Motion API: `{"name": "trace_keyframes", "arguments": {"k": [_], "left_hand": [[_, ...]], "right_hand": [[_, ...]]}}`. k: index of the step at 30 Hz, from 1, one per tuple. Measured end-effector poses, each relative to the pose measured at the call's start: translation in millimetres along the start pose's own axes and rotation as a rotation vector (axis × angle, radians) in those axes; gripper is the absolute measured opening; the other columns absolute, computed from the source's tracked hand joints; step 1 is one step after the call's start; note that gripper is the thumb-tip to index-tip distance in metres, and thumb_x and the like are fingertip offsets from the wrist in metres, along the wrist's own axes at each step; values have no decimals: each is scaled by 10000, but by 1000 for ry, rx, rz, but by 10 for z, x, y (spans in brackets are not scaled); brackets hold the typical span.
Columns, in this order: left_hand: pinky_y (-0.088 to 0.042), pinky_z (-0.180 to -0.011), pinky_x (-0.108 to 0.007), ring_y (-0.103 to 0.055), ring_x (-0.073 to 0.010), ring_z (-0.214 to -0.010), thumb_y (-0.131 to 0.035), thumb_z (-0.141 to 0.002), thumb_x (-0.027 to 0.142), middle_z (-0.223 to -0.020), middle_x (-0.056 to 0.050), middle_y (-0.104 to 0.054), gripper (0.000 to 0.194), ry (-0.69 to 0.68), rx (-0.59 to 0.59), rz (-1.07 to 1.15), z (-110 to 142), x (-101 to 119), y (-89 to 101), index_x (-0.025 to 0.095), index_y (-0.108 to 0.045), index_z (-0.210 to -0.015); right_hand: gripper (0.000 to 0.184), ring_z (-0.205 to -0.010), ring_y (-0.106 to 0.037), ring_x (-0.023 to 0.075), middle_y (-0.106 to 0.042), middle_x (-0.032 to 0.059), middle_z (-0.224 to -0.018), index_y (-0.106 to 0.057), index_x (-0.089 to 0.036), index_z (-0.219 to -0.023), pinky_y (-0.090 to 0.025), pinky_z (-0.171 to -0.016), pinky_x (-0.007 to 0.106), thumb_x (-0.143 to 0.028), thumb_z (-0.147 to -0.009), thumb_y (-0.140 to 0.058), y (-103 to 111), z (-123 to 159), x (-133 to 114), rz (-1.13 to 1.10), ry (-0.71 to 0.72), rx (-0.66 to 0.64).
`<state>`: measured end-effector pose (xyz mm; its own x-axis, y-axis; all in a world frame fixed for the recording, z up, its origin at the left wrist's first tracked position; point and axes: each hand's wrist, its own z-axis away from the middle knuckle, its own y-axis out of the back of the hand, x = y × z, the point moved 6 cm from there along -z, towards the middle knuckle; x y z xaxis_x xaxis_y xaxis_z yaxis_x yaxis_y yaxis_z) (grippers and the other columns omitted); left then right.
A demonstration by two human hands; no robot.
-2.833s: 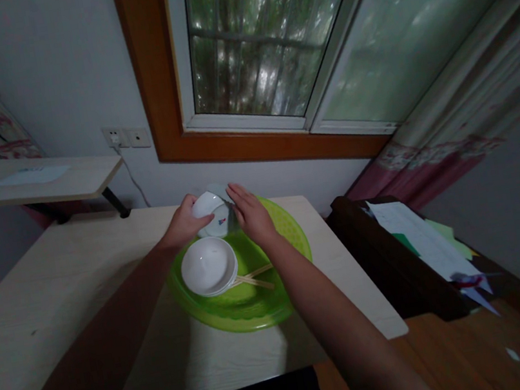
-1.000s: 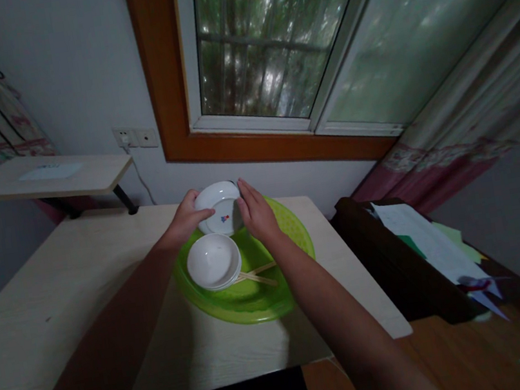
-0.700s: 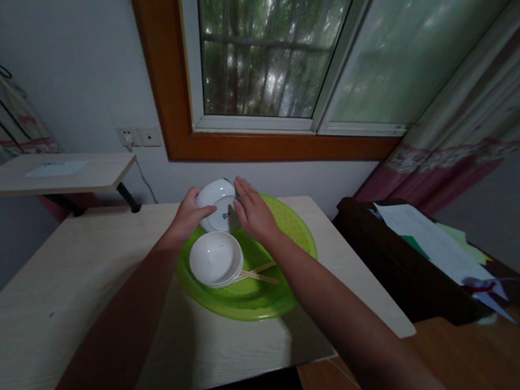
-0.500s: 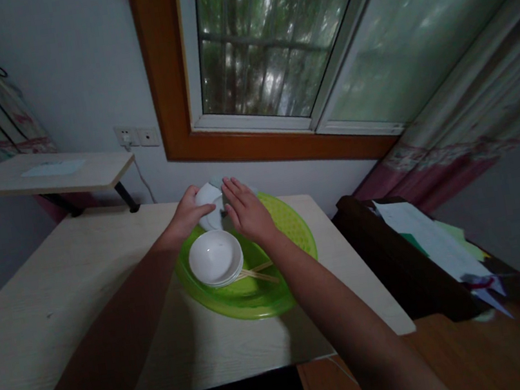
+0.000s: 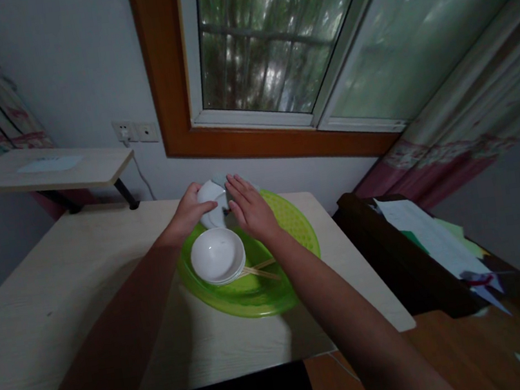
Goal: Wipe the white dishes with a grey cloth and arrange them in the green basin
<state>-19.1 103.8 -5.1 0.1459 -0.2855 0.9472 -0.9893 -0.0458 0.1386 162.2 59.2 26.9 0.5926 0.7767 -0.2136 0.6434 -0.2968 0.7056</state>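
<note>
My left hand (image 5: 190,213) grips a white dish (image 5: 210,196) at its left side, with the thumb across its front. The dish is tilted up above the far part of a round green tray (image 5: 238,309). Close against its right side is my right hand (image 5: 251,208), fingers stretched out side by side and thumb bent inward. Something pale, perhaps a cloth, shows behind the right fingers; most of it is hidden. On the tray below stand stacked white bowls (image 5: 217,255). Wooden chopsticks (image 5: 262,273) lie to their right.
The tray rests on a pale wooden desk (image 5: 100,271). A raised shelf (image 5: 41,172) on black legs stands at the left. Beyond the desk are a wall socket (image 5: 136,131) and a window (image 5: 267,44). At the right, papers (image 5: 429,235) lie on a dark piece of furniture.
The view has shifted slightly, so the tray and hands appear a little further right. Both hands keep nearly the same pose, with the dish still in the left.
</note>
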Motion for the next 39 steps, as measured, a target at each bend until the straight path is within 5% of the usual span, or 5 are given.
{"name": "trace_keyframes", "arguments": {"k": [39], "left_hand": [[-463,-754,-329,-555,-202,-825,-756,-647,248,-880,-6,-554,406,-23,0,-15,-36,-36,5,205,-496,-956]], "right_hand": [[534,-1579,-276,221,-358,42,-1675,-373,-262,-1598,-268,-1308,519,-369,-1076,-362,-36,-3,63,-35,-6,-7]]}}
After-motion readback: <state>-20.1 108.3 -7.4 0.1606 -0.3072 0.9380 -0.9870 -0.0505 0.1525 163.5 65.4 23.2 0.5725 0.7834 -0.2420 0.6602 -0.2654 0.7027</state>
